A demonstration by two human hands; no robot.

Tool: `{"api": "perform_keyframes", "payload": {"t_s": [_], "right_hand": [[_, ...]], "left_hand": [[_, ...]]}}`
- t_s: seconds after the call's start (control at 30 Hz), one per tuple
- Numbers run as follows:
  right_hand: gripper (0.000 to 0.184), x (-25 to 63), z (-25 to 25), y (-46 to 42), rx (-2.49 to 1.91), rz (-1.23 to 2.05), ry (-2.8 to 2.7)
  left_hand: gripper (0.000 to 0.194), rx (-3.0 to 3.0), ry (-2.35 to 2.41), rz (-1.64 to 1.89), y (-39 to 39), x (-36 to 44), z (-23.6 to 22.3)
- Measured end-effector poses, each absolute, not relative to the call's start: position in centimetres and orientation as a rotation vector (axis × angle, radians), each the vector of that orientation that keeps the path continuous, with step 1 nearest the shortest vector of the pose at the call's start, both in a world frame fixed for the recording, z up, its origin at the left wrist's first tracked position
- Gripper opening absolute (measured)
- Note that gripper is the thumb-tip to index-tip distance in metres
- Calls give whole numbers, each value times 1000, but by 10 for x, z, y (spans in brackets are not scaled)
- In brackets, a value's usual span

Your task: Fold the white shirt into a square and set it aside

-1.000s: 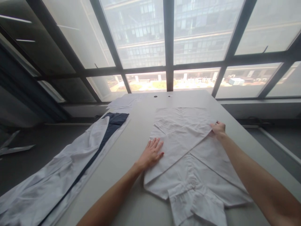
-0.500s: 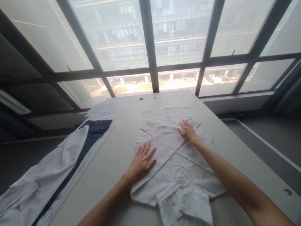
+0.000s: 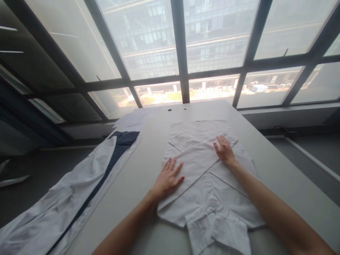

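Note:
A white shirt [image 3: 198,187] lies face down on the white table [image 3: 143,163], its sleeves folded across the back and its collar toward me. My left hand [image 3: 168,179] rests flat on the shirt's left side, fingers spread. Farther up and to the right, my right hand [image 3: 224,149] lies on the folded sleeve with its fingers stretched out. Neither hand grips the cloth. My right forearm hides part of the shirt's right edge.
White and dark navy garments [image 3: 119,141] lie along the table's left edge. White sheets [image 3: 131,118] sit at the far left corner. Two small round fittings, one a dark grommet [image 3: 169,110], are near the far edge. Large windows [image 3: 212,35] stand behind the table.
The view has turned slightly left, so everything appears farther right. Both hands stay on the shirt in nearly the same places.

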State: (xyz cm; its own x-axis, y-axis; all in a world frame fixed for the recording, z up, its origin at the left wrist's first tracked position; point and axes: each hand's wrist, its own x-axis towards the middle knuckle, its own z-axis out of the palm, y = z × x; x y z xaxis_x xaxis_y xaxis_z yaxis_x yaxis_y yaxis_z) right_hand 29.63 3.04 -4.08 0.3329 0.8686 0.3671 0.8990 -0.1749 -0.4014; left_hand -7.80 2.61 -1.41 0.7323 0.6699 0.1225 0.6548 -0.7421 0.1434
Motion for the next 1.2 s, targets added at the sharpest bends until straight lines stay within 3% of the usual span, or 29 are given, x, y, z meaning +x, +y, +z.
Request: {"api": "perform_keyframes", "payload": {"t_s": [0.13,0.33,0.57,0.97,1.2], "right_hand": [[60,307,-47,32,-1922,-101,-1366],[56,307,-49,32,-1949,-70,-1447],[54,303,-49,29,-2034,-80,-1560],[54,303,-52,30,-2116,-94,-1616],[50,301,-50,29,-2181,-106,-1663]], "left_hand": [[73,2733,1099,262,32,-85,-9],[50,2536,1133,599,37,-87,4],[54,2756,1031,239,23,-90,6],[64,2832,741,11,-38,-125,7],[59,2785,1015,207,4,-103,18]]}}
